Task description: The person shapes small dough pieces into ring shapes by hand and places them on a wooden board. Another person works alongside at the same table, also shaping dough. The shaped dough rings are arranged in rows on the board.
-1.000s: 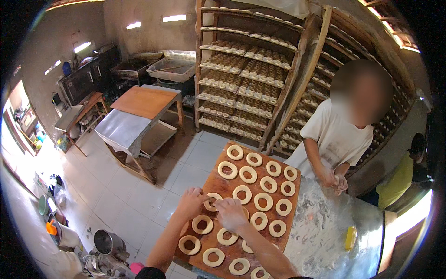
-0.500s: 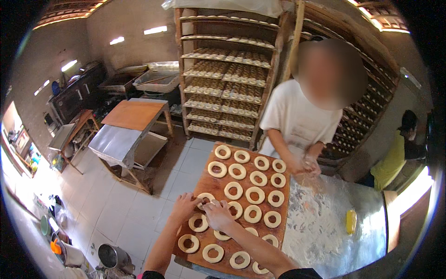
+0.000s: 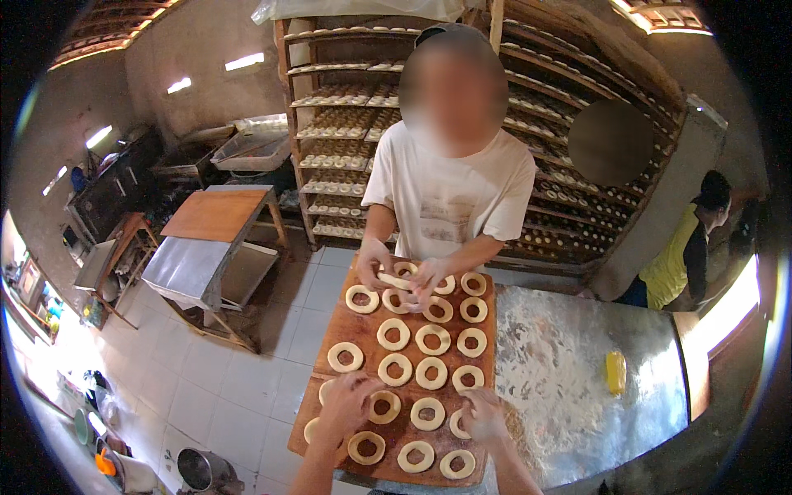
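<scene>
A brown wooden board (image 3: 318, 388) carries rows of pale dough rings (image 3: 431, 373). My left hand (image 3: 346, 412) is over the board's near left, fingers curved and apart, above a couple of rings that it partly hides. My right hand (image 3: 487, 425) is at the board's near right edge, fingers loosely bent beside a ring, with nothing visible in them. Across the board a co-worker (image 3: 441, 190) in a white T-shirt holds a strip or ring of dough (image 3: 394, 280) in both hands, above the far rows.
A floury metal worktop (image 3: 561, 346) with a yellow block (image 3: 615, 373) adjoins the board at right. Tray racks (image 3: 322, 132) line the back. A smaller table (image 3: 206, 216) stands at left, pots (image 3: 202, 470) at lower left, another person (image 3: 672, 264) in yellow at far right.
My hands have parted, the right moving toward the board's right edge. The co-worker has moved left, behind the board, bringing dough over it. My view has shifted.
</scene>
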Available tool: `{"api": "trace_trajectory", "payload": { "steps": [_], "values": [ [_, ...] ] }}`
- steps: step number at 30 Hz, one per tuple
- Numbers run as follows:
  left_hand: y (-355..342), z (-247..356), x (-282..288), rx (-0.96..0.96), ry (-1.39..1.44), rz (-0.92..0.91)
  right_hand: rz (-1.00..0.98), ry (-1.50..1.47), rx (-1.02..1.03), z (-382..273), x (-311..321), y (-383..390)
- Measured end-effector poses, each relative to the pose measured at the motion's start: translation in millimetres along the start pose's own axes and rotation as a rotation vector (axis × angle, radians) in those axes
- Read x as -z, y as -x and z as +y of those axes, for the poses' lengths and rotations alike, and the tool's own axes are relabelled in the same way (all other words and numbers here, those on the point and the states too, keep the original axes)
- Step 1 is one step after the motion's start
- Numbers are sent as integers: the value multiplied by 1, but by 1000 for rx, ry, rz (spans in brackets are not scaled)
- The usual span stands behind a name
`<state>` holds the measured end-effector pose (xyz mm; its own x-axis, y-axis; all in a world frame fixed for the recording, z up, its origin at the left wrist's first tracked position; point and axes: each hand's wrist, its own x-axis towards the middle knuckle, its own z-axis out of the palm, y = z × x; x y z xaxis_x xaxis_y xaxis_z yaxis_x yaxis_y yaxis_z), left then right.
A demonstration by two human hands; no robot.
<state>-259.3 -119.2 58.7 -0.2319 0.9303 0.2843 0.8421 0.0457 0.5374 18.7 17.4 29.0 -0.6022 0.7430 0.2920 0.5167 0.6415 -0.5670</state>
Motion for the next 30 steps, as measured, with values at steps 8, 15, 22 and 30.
{"api": "trace_trajectory", "payload": {
  "steps": [8, 15, 22, 30],
  "values": [
    [82, 41, -7, 367, 219, -99, -82, -1, -105, 19, 48, 43],
    [131, 84, -16, 359, 88, 174, -192, -115, 76, 29, 64, 60],
    [170, 161, -59, 448, 75, 126, -247, -172, 226, 62, 106, 114],
    [165, 215, -94, 421, 71, 21, -273, -148, 54, 103, 141, 190]
  ]
}}
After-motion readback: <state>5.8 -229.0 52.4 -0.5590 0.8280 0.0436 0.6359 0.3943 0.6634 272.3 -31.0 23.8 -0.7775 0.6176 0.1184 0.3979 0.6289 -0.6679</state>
